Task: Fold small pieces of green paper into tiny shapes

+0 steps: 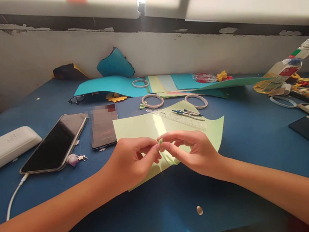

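My left hand [137,157] and my right hand [193,148] meet above a light green sheet of paper [133,127]. Between the thumbs and fingertips of both is a small green paper piece [160,141], mostly covered by the fingers. Just under the hands, a thin green paper strip [171,159] shows on the sheet. A clear plastic ruler [181,119] lies on the sheet's far part, with a blue compass [187,113] on top of it.
Rolls of tape [153,101] lie behind the sheet, near coloured papers [106,85]. To the left are a phone [55,144], another phone [104,127] and a white power bank [9,147]. A tilted bottle [285,69] stands at right. A small oval object [200,210] lies in front.
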The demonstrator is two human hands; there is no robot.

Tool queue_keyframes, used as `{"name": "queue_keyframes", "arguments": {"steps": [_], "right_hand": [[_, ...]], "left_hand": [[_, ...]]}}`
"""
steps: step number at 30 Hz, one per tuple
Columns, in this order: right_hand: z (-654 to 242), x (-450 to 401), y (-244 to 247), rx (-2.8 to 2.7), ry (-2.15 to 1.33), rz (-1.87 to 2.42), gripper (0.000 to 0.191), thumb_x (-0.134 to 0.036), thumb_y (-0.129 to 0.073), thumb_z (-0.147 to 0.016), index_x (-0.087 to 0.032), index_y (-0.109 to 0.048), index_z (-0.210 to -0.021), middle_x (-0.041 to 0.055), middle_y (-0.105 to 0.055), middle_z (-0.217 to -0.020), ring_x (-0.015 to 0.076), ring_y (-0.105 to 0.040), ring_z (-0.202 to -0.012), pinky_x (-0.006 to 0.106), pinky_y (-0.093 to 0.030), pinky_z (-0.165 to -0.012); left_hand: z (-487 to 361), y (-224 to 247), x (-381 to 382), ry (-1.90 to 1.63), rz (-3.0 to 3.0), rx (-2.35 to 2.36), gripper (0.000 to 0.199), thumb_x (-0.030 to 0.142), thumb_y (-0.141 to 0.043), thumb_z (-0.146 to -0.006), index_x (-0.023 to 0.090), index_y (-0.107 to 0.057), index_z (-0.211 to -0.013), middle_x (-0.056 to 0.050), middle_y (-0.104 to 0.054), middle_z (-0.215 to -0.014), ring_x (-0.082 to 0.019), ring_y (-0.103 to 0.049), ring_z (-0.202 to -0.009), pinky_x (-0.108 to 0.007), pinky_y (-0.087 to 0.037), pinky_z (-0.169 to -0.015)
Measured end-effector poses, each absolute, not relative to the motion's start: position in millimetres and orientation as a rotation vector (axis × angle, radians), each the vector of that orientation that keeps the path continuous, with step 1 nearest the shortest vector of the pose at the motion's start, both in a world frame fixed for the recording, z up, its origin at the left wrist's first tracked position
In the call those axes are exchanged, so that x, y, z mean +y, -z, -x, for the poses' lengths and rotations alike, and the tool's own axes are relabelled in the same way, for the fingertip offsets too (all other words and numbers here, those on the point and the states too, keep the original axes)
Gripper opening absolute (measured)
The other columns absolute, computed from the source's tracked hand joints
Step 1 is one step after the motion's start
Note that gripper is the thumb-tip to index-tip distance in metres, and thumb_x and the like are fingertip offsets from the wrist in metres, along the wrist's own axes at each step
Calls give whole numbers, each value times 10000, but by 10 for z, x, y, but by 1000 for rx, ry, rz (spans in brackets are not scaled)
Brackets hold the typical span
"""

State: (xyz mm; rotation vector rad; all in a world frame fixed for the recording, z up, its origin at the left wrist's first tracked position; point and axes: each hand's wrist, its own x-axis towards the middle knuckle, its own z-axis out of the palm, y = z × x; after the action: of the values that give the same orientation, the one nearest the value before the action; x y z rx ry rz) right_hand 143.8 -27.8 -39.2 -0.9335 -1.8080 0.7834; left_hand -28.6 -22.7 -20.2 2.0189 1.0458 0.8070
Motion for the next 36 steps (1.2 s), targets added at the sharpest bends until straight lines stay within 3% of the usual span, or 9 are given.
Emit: {"name": "queue_keyframes", "arguments": {"steps": [7,15,21,27,32,36], "right_hand": [[-1462,-264,413,-1826,-820,918,140,-159,-543,-813,-174,-660,-888,22,-672,-724,128,-645,-650,217,-513,-521],[-1447,-280,414,-1847,-732,942,145,-129,-520,-801,-176,-626,-888,18,-662,-747,111,-619,-647,214,-521,-541],[-1436,-297,456,-1852,-526,914,142,-95,-556,-766,-152,-614,-882,33,-677,-760,105,-622,-642,210,-536,-558],[-1437,-284,469,-1915,-256,806,179,-59,-555,-788,-141,-630,-929,47,-687,-759,113,-633,-670,234,-539,-618],[-1489,-258,479,-1977,-43,738,283,-25,-575,-772,-169,-604,-1014,81,-700,-917,146,-657,-839,259,-549,-742],[-1546,-235,473,-2061,109,670,350,-30,-587,-767,-180,-564,-1082,93,-694,-953,163,-655,-856,288,-559,-724]], "left_hand": [[306,214,-224,-794,-1983,1034,210,216,-509,-825,138,-699,-783,6,-674,-599,-33,-447,-355,-109,-387,-354],[278,235,-226,-796,-2045,1021,231,222,-497,-831,125,-690,-749,-19,-673,-618,-98,-595,-540,-131,-448,-453],[271,229,-260,-826,-2016,1002,222,209,-490,-829,115,-674,-748,-12,-671,-617,-85,-615,-566,-100,-458,-475],[270,210,-262,-817,-1943,1047,237,234,-478,-830,136,-659,-712,18,-661,-598,-26,-456,-354,-105,-410,-370],[254,174,-263,-803,-1842,1062,254,282,-493,-832,137,-668,-719,1,-666,-608,-41,-470,-370,-117,-430,-366],[256,148,-268,-777,-1744,1053,266,309,-501,-826,132,-671,-724,-13,-668,-599,-52,-476,-367,-129,-445,-361]]}}
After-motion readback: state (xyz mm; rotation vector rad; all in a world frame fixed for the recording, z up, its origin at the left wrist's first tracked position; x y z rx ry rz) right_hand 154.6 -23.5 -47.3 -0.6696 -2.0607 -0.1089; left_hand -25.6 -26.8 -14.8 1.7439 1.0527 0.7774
